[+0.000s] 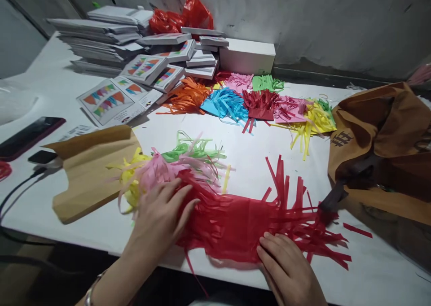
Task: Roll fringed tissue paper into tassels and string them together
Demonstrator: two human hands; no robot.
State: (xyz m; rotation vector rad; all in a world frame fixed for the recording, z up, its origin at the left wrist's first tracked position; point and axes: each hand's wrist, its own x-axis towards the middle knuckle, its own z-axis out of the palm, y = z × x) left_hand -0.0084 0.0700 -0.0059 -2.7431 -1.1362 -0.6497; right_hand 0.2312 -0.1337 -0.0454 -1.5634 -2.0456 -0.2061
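A red fringed tissue paper sheet [240, 223] lies spread at the table's near edge, cut into strips at both ends. My left hand [161, 214] rests on its left fringe, fingers stretched and thumb apart. At its lower right edge, my right hand [286, 265] has its fingers close together on the paper; part of the thumb side is hidden. Just beyond my left hand are pink fringed tissue [158, 171], yellow fringed tissue [129, 180] and green fringed tissue [188, 151], bunched together. A loose red strip [357, 230] lies to the right.
Folded brown paper [97, 171], a phone [30, 135] and a black cable [16, 189] are on the left. Stacked printed packs [144, 68] and a white box [247, 57] stand behind. Fringed bundles, one blue [225, 104], form a row. A brown bag [357, 131] sits right.
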